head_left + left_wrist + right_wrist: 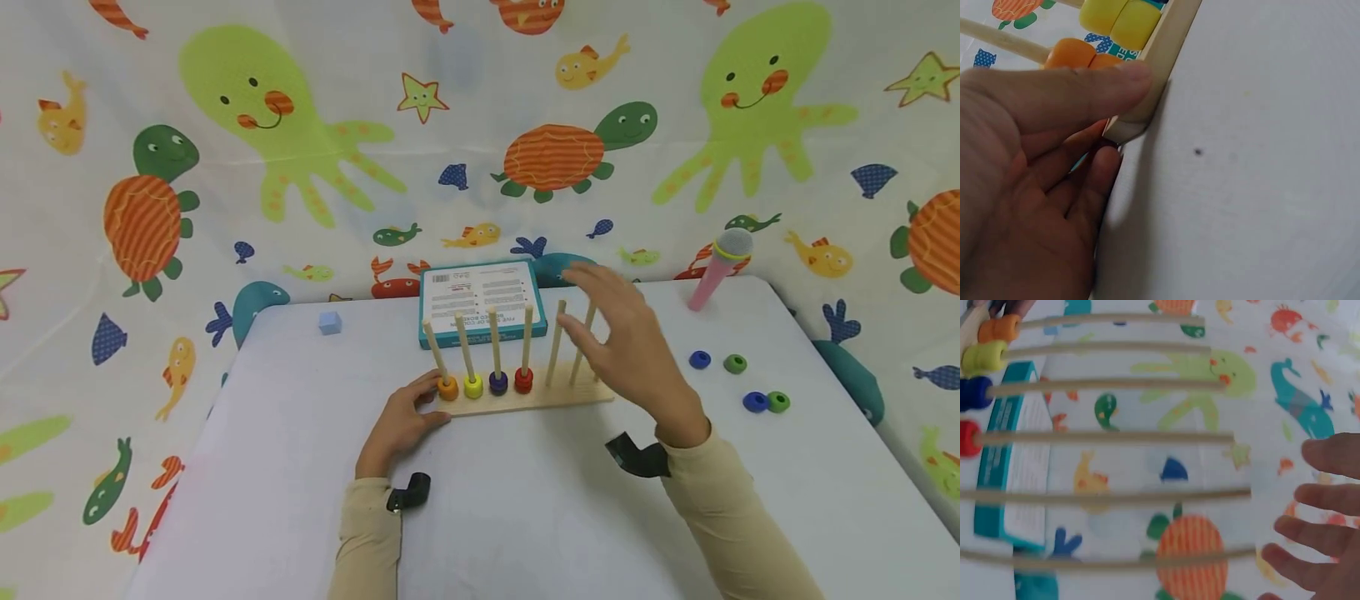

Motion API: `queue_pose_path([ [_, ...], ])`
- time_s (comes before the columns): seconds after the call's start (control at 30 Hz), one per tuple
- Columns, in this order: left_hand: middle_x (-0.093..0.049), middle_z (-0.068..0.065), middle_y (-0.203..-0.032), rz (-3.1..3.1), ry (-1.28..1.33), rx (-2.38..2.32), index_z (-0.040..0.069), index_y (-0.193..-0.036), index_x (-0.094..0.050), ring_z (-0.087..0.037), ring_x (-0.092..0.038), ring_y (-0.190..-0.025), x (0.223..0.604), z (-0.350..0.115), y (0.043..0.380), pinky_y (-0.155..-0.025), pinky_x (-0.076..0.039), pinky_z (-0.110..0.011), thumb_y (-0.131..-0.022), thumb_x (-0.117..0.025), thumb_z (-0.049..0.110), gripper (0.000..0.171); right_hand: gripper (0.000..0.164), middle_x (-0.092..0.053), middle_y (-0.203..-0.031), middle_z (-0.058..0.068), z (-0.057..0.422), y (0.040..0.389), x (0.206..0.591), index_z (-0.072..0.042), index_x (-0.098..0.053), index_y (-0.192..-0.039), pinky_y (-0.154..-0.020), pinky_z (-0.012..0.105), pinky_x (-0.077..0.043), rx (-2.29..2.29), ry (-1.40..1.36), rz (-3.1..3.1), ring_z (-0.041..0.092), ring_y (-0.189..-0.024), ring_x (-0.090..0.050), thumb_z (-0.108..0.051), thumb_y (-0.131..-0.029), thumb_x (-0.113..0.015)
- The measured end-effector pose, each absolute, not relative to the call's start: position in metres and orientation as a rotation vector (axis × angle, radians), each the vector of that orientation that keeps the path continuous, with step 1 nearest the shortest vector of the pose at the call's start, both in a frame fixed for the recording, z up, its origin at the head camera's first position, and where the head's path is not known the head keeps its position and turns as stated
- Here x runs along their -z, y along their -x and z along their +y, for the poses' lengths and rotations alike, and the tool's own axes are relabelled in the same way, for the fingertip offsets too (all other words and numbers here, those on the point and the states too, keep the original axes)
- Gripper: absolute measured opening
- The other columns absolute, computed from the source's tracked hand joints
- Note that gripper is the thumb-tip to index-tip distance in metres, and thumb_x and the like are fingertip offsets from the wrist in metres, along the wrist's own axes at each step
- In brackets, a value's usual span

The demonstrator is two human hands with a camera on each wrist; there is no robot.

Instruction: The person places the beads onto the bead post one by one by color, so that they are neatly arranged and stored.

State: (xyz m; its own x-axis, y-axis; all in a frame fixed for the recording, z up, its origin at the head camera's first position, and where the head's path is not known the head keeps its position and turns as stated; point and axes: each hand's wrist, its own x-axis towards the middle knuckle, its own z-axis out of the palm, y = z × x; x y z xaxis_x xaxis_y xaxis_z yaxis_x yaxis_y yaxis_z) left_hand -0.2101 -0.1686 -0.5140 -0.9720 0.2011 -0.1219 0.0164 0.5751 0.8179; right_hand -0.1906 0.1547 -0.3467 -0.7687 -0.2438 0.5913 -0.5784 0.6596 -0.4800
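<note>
A wooden peg board (540, 402) lies on the white table with several upright pegs. Orange beads (447, 389), yellow beads (473, 387), dark blue beads (498, 384) and red beads (523, 382) sit low on the pegs toward the left. My left hand (401, 427) holds the board's left end, its thumb along the front side in the left wrist view. Over the board's right end, my right hand (628, 346) is raised with spread fingers and nothing in them. It partly hides the rightmost pegs; in the right wrist view its fingertips are beyond the bare peg tops.
Behind the board lies a teal and white box (483, 292). Loose blue beads (700, 359) and green beads (735, 363) are on the right of the table. A pink toy microphone (708, 279) stands at the back right, and a light blue cube (330, 323) at the back left.
</note>
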Motion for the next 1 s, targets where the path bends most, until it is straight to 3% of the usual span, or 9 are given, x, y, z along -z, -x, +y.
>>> queue_pose_path([
  [0.13, -0.046, -0.005, -0.158, 2.603, -0.182, -1.345, 0.005, -0.146, -0.056, -0.031, -0.058, -0.127, 0.513, -0.168, 0.211, -0.111, -0.046, -0.047, -0.085, -0.081, 0.005, 0.066, 0.047, -0.058, -0.142, 0.02, 0.204, 0.18, 0.363, 0.003, -0.059, -0.137, -0.117, 0.053, -0.038, -0.98, -0.378, -2.278, 0.037, -0.136, -0.049, -0.001, -0.092, -0.071],
  [0.23, -0.045, -0.006, -0.158, 2.603, -0.171, -1.342, 0.005, -0.146, -0.055, -0.031, -0.057, -0.128, 0.512, -0.169, 0.211, -0.112, -0.045, -0.048, -0.085, -0.081, 0.005, 0.066, 0.043, -0.059, -0.142, 0.02, 0.246, 0.172, 0.383, 0.001, -0.059, -0.139, -0.117, 0.052, -0.038, -0.991, -0.047, -2.317, 0.037, -0.136, -0.05, -0.007, -0.098, -0.067],
  [0.37, -0.044, -0.007, -0.159, 2.601, -0.168, -1.343, 0.003, -0.146, -0.055, -0.032, -0.057, -0.129, 0.512, -0.169, 0.211, -0.112, -0.045, -0.049, -0.085, -0.08, 0.004, 0.066, 0.044, -0.051, -0.148, 0.024, 0.3, 0.163, 0.413, 0.0, -0.055, -0.144, -0.118, 0.059, -0.033, -0.953, 0.379, -2.466, 0.042, -0.14, -0.043, -0.015, -0.103, -0.058],
  [0.47, -0.043, -0.007, -0.159, 2.597, -0.175, -1.343, 0.002, -0.145, -0.055, -0.032, -0.057, -0.129, 0.514, -0.169, 0.21, -0.113, -0.045, -0.048, -0.085, -0.08, 0.004, 0.066, 0.047, -0.045, -0.148, 0.034, 0.336, 0.158, 0.433, 0.006, -0.049, -0.146, -0.114, 0.068, -0.033, -0.891, 0.54, -2.589, 0.052, -0.138, -0.039, -0.012, -0.102, -0.054],
  [0.63, -0.043, -0.004, -0.159, 2.592, -0.16, -1.343, 0.003, -0.146, -0.055, -0.031, -0.056, -0.13, 0.515, -0.169, 0.21, -0.114, -0.044, -0.046, -0.084, -0.081, 0.005, 0.067, 0.047, -0.043, -0.136, 0.047, 0.373, 0.152, 0.454, 0.014, -0.046, -0.14, -0.095, 0.077, -0.041, -0.811, 0.597, -2.857, 0.064, -0.123, -0.042, -0.005, -0.097, -0.05],
  [0.87, -0.044, -0.007, -0.159, 2.597, -0.169, -1.343, 0.002, -0.146, -0.055, -0.033, -0.057, -0.129, 0.516, -0.169, 0.21, -0.112, -0.045, -0.048, -0.085, -0.081, 0.004, 0.066, 0.044, -0.046, -0.131, 0.046, 0.386, 0.154, 0.475, 0.013, -0.053, -0.13, -0.081, 0.069, -0.047, -0.825, 0.599, -3.004, 0.06, -0.111, -0.048, 0.003, -0.089, -0.047],
  [1.0, -0.044, -0.006, -0.159, 2.592, -0.17, -1.343, 0.003, -0.146, -0.055, -0.032, -0.057, -0.129, 0.515, -0.169, 0.21, -0.113, -0.045, -0.048, -0.085, -0.08, 0.005, 0.066, 0.038, -0.051, -0.127, 0.044, 0.385, 0.154, 0.481, 0.014, -0.058, -0.124, -0.079, 0.067, -0.047, -0.798, 0.584, -2.996, 0.058, -0.107, -0.051, 0.003, -0.088, -0.049],
])
